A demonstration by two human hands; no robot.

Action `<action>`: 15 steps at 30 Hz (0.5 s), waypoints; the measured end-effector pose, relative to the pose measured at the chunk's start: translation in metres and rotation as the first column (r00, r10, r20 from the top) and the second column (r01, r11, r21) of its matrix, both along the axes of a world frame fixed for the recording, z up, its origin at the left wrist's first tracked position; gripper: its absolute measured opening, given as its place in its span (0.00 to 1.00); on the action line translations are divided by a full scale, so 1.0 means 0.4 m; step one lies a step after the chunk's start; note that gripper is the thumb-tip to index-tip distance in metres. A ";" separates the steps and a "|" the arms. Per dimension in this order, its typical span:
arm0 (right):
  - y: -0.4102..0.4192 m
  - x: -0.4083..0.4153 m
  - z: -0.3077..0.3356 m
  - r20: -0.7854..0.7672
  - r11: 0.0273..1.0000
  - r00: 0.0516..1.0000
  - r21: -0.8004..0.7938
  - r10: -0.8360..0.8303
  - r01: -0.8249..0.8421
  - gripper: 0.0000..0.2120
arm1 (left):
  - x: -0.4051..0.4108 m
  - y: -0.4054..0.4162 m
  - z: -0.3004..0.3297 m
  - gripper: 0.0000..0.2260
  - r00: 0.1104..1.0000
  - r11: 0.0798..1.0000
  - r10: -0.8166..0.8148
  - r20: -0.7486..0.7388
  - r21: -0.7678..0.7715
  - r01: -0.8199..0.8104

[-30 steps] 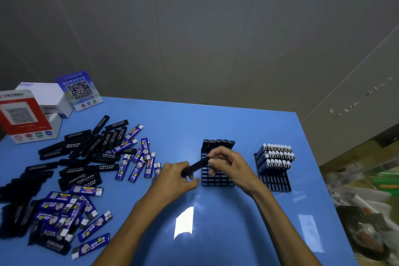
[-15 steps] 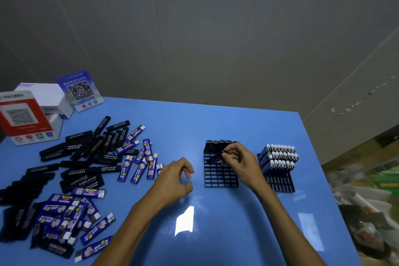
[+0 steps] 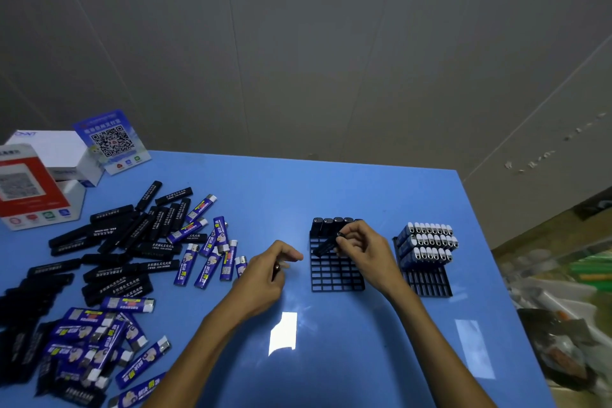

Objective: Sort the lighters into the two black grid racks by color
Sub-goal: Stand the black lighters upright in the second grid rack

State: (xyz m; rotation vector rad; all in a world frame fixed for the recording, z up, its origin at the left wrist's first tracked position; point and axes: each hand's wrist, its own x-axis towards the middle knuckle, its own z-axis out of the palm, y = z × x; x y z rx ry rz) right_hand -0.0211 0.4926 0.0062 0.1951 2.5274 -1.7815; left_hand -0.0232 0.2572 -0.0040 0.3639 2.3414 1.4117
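Blue table [image 3: 331,358]: your right hand [image 3: 366,250] pinches a black lighter [image 3: 326,244] over the left rack [image 3: 334,276], left hand [image 3: 265,270] loosely curled beside it.

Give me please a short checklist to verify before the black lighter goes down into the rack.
1. Right hand pinches the black lighter: ok.
2. Lighter upright over a cell: not ok, it lies tilted across the left rack.
3. Free cells in this rack: ok, only the back row is filled.
4. Color match: ok, that row is black; the blue lighters stand in the right rack.
5. Left hand free to steady the rack: cannot tell, something small and dark shows among its fingers.
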 end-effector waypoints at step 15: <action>0.006 -0.035 -0.015 -0.035 0.999 0.999 0.044 -0.011 0.012 0.07 | -0.012 0.009 -0.024 0.08 0.990 0.991 0.084 -0.115 -0.092 -0.095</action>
